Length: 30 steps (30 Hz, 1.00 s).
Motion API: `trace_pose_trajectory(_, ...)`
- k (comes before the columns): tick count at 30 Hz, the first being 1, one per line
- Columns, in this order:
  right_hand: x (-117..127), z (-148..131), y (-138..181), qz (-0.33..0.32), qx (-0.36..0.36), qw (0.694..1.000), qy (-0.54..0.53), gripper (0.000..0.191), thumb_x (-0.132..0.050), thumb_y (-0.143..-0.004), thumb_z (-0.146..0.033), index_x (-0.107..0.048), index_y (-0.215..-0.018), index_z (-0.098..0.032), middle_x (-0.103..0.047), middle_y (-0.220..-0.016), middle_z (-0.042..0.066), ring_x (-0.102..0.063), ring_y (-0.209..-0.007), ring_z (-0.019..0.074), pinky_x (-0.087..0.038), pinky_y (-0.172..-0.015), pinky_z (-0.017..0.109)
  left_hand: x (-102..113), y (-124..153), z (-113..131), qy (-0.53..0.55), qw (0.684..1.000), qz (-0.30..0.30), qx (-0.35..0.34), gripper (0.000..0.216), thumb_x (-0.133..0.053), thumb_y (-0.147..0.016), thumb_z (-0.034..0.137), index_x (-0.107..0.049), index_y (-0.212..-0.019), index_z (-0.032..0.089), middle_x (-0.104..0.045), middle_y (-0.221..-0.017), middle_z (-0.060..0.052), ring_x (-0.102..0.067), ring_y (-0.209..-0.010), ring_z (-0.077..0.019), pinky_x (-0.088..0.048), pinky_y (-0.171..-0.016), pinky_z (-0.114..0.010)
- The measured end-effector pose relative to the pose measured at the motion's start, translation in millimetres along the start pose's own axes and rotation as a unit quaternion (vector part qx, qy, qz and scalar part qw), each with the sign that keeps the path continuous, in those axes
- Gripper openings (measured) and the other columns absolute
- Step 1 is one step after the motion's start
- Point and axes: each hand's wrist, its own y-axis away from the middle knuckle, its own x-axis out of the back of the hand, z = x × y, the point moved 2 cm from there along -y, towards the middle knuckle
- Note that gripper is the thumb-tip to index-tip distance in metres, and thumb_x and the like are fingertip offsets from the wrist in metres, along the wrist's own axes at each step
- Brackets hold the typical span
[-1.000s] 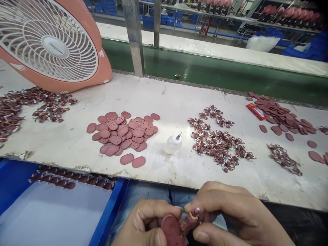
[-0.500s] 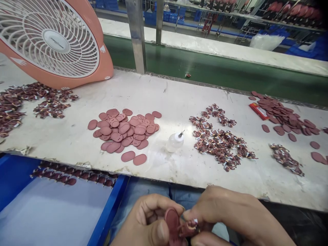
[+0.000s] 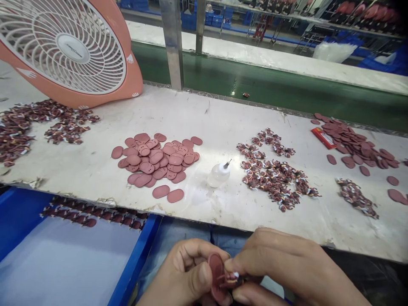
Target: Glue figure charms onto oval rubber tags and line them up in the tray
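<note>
My left hand pinches a reddish-brown oval base between thumb and fingers, low in the view and in front of the table edge. My right hand grips a small brown figurine with white and yellow details, pressed up against the face of the base. Fingers cover part of both pieces. On the table beyond, oval bases lie in a loose pile. To their right stands a clear squeeze bottle with a thin metal tip, near a heap of similar figurines.
An orange fan stands at the left beside more figurines. More bases and a red box lie at the right. Below the table edge, a blue tray holds rows of figurines on bases. Behind runs a green conveyor belt.
The base has tilted, and the figurine now sits closer against it. A small piece on the green belt has shifted right. The camera view has moved slightly.
</note>
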Motion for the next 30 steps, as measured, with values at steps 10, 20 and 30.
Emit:
trace_pose_trajectory(10, -2, 0, -6, 0.009, -0.054, 0.998, -0.037, 0.008, -0.067, -0.088, -0.014, -0.068, -0.093, -0.021, -0.072, -0.077, 0.0, -0.068, -0.07, 0.0119, -0.052, -0.067, 0.018, -2, -5, 2, 0.021, 1.0, 0.022, -0.003, 0.036, -0.085, -0.059, 0.047, -0.078, -0.076, 0.015, -0.066, -0.056, 0.0, -0.06, -0.053, -0.0075, -0.05, -0.044, -0.012)
trace_pose_trajectory(20, -5, -1, -12, 0.001, -0.057, 0.997, -0.055, 0.011, -0.068, -0.086, -0.01, -0.069, -0.088, -0.02, -0.072, -0.076, -0.001, -0.067, -0.066, 0.01, -0.051, -0.063, 0.016, 2, -6, -2, 0.038, 0.999, 0.028, -0.013, 0.036, -0.084, -0.064, 0.046, -0.078, -0.077, 0.013, -0.064, -0.06, -0.001, -0.059, -0.054, -0.0075, -0.049, -0.042, -0.012)
trace_pose_trajectory(30, -2, -3, -15, -0.012, -0.059, 0.997, -0.042, 0.018, -0.067, -0.083, -0.004, -0.07, -0.09, -0.021, -0.072, -0.079, -0.002, -0.068, -0.069, 0.0092, -0.051, -0.065, 0.014, 2, -9, -3, 0.035, 0.999, 0.017, -0.005, 0.035, -0.082, -0.068, 0.045, -0.077, -0.074, 0.011, -0.062, -0.059, -0.001, -0.056, -0.053, -0.0061, -0.046, -0.041, -0.01)
